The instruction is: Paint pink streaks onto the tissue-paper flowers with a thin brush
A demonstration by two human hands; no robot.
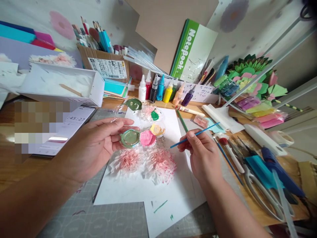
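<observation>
- Left grip (97, 140): thumb and fingers clamped on clear paint palette (142, 123).
- Right grip (201, 150): pinched on blue paintbrush (179, 142), tip leftward, near pink-tinged paper flower (162, 163).
- Second paper flower (128, 160): nearer left grip, over white sheet (119, 193).

With my left hand (99, 136) I hold a clear plastic paint palette (140, 138); my right hand (203, 150) holds a thin blue paintbrush (201, 131), its tip near a ruffled white-and-pink flower (162, 163).
</observation>
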